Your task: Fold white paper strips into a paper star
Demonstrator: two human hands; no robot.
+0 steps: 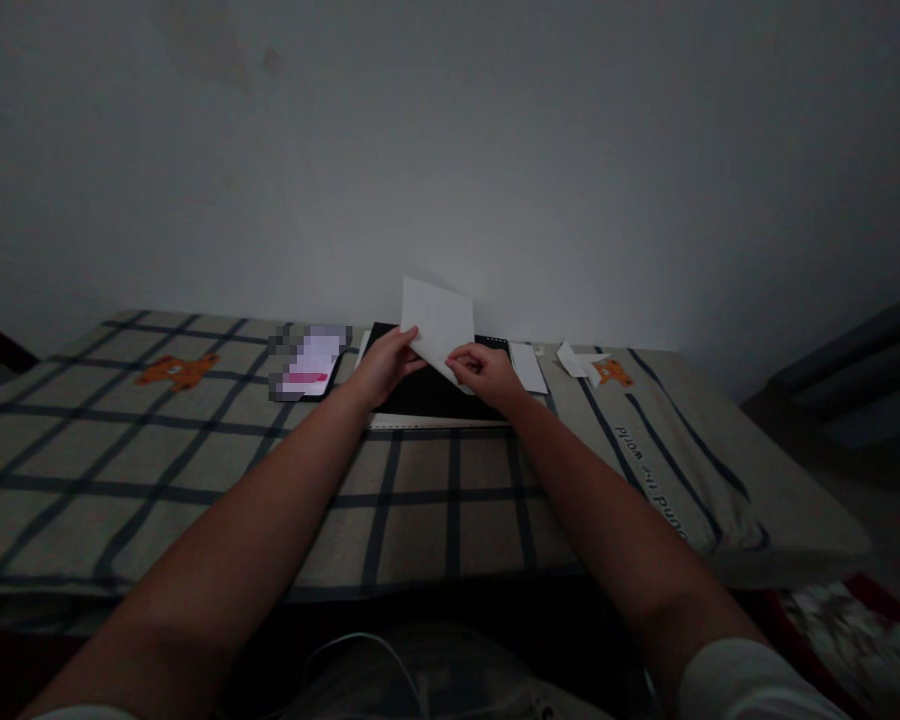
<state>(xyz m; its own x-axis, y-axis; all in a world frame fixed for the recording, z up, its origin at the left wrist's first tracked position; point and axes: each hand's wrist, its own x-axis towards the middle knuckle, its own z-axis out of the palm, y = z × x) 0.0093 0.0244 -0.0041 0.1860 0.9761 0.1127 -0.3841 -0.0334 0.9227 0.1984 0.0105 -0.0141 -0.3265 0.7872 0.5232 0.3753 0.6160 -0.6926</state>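
A white sheet of paper (439, 318) is held up off the surface, tilted so that its upper left corner rises toward the wall and its lower corner points down to the right; its long axis runs on that slant from upper left to lower right. The left hand (385, 365) pinches the sheet at its lower left edge, thumb on the near face, and the right hand (487, 373) grips the lower right corner between thumb and fingers, so the paper stands between and just above both hands. Below them lies a black pad (427, 395) near the far edge of the bed (195, 470), whose checked cover runs wide and bare toward the near edge. Left of the pad a phone (311, 365) lies flat with its screen lit. Right of the pad a white card (529, 367) lies beside it, and farther right small paper scraps (576, 360) sit close to the far edge, well apart from the hands
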